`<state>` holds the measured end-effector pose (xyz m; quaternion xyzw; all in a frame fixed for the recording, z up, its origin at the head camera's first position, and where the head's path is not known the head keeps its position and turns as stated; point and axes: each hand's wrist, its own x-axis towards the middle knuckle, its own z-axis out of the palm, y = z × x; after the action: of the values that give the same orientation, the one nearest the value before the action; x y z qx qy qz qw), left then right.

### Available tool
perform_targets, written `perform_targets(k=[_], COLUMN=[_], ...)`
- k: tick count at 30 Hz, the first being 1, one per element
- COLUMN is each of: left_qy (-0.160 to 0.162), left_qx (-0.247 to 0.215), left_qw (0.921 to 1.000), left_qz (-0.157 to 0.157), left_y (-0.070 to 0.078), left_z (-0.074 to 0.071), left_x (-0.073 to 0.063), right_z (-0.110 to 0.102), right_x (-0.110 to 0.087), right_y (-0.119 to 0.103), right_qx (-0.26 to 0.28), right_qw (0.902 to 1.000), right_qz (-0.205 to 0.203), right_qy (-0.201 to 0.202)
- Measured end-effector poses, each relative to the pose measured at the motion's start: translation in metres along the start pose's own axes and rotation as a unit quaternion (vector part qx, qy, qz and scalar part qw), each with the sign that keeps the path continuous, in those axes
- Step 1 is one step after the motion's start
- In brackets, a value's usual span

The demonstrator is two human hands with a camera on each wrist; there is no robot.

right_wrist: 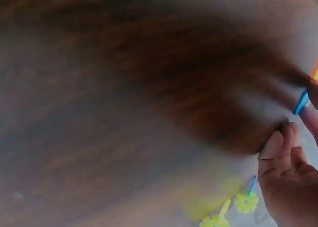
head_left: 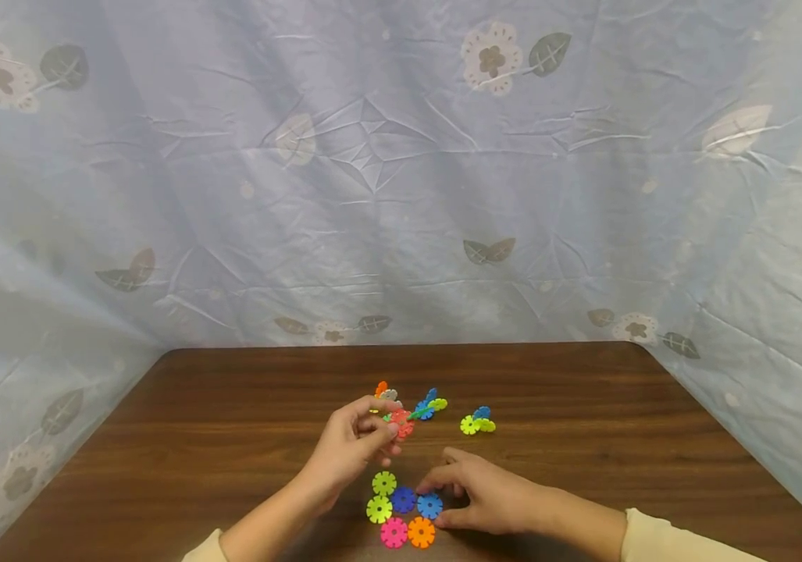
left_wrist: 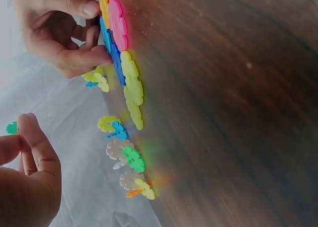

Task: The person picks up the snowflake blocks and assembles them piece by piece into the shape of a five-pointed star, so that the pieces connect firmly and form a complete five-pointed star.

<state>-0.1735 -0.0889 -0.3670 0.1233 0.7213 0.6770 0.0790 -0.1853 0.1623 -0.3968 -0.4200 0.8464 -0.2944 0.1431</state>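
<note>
In the head view my left hand [head_left: 354, 441] is raised above the table, pinching a red notched building disc [head_left: 401, 424] with a green disc [head_left: 416, 414] joined to it. My right hand [head_left: 481, 492] grips the light blue disc [head_left: 430, 505] between thumb and forefinger. That disc belongs to a flat group with a dark blue disc [head_left: 404, 499], two yellow-green discs [head_left: 379, 509], a pink disc [head_left: 394, 532] and an orange disc [head_left: 421, 532]. From the left wrist view, the red disc shows only as a thin edge between the fingertips.
Small joined clusters stand farther back: a blue and yellow cluster [head_left: 425, 410], a yellow and blue cluster [head_left: 470, 425] to the right, and white, orange and green discs partly behind the left hand. The brown wooden table [head_left: 232, 406] meets a patterned curtain [head_left: 401, 234].
</note>
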Motion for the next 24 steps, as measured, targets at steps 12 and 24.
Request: perform_targets(k=[12, 24], left_qy=[-0.008, -0.013], left_qx=[-0.005, 0.004], left_qw=[0.9999, 0.9996], left_qz=[0.004, 0.026], left_y=[-0.002, -0.005], left_z=[0.001, 0.007], left_x=[-0.001, 0.000], right_z=[0.001, -0.022], right_x=[0.000, 0.008], right_y=[0.000, -0.012], right_qx=[0.011, 0.047], right_qw=[0.9971, 0.9672], right_qz=[-0.021, -0.027], right_qy=[0.072, 0.248])
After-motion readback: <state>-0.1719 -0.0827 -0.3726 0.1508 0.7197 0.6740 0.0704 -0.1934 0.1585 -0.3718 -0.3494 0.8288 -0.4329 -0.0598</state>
